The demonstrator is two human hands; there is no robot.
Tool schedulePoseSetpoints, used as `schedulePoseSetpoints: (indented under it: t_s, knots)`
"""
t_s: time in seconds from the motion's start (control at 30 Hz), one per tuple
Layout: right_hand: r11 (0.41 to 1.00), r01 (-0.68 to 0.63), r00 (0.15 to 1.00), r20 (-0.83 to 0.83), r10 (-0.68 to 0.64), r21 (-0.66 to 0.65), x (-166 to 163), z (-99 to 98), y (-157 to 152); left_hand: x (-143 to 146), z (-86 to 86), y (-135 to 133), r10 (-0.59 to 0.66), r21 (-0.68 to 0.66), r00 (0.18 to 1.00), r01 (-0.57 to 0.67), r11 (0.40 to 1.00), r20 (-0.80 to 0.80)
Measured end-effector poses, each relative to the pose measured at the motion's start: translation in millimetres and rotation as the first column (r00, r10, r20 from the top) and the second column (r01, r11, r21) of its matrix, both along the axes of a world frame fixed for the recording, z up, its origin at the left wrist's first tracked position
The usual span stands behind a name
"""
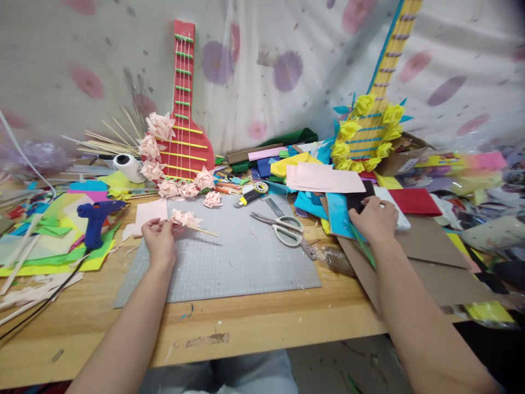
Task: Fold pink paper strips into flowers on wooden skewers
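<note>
My left hand (159, 241) is closed at the left side of a pale pink paper flower (185, 218), pinching its edge. A thin wooden stick (205, 231) runs out of the flower to the right, above the grey cutting mat (241, 268). My right hand (375, 219) rests on the pile at the right, thumb and fingers apart, over a black sheet (361, 196) and a white flat piece (400, 210). A green strip (365, 246) passes under the wrist; what lies beneath the palm is hidden. Scissors (285, 227) lie on the mat between my hands.
A red paper guitar (186, 148) with pink flowers and a yellow one (367, 134) stand at the back. A blue glue gun (96, 221) with its cord lies left. A cutter (251, 196), a loose pink flower (212, 199) and brown cardboard (438, 279) are about.
</note>
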State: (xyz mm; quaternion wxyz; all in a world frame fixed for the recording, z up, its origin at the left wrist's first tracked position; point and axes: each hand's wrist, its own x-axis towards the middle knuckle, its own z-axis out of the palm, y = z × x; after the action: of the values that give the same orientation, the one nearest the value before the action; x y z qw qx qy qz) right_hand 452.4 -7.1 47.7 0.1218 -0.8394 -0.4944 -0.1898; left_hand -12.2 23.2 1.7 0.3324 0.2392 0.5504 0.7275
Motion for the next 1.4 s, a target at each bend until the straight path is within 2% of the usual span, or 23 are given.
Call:
schedulePoseSetpoints:
  t_s: [0.1,0.3,0.47,0.67,0.73,0.8,0.9,0.97,1.07,1.2,1.3,1.4]
  knots:
    - [0.997,0.071,0.997,-0.014,-0.070,0.014,3,-2.1,4,-1,-0.1,0,-0.002,0.001,1.000,0.002,1.000,0.000]
    - [0.966,0.229,0.964,-0.108,-0.243,-0.122,4,3.1,14,-1,1.8,0,0.007,-0.021,1.000,-0.007,1.000,0.002]
    - [0.952,0.255,0.952,-0.129,-0.278,-0.169,1,10.8,12,-1,3.2,0,-0.008,-0.034,1.000,0.008,0.999,-0.008]
    - [0.970,0.230,0.952,-0.189,-0.242,-0.082,16,13.7,-8,-1,3.6,0,-0.010,-0.034,1.000,0.010,0.999,-0.008]
    - [0.960,0.280,0.930,-0.246,-0.273,-0.004,19,16.0,-16,-1,3.3,0,-0.007,-0.030,1.000,0.007,1.000,-0.007]
    - [0.951,0.287,0.932,-0.264,-0.249,0.117,17,18.2,-24,-1,3.2,0,-0.010,-0.035,1.000,0.009,0.999,-0.010]
    - [0.968,0.126,0.980,-0.182,-0.087,0.218,4,18.3,-27,-1,3.3,0,-0.011,-0.043,1.000,0.011,0.999,-0.007]
    - [0.989,0.028,0.987,-0.163,-0.004,0.143,-9,14.9,-22,-2,3.2,0,-0.006,-0.034,1.000,0.006,0.999,0.006]
    - [0.998,-0.049,0.986,-0.158,0.053,0.027,-22,5.1,-12,-3,2.7,-1,-0.006,-0.028,1.000,0.007,1.000,0.013]
    - [0.998,-0.046,0.976,-0.213,0.037,-0.038,-22,-6.2,-5,-4,1.9,-2,-0.015,-0.030,1.000,0.015,0.999,0.012]
    - [0.994,-0.107,0.978,-0.175,0.111,0.033,-26,-4.1,-6,-3,1.9,0,-0.020,-0.038,1.000,0.020,0.999,0.007]
    - [0.965,-0.198,0.964,-0.145,0.224,0.170,-55,4.4,-5,1,2.0,3,-0.019,-0.039,1.000,0.019,0.999,-0.006]
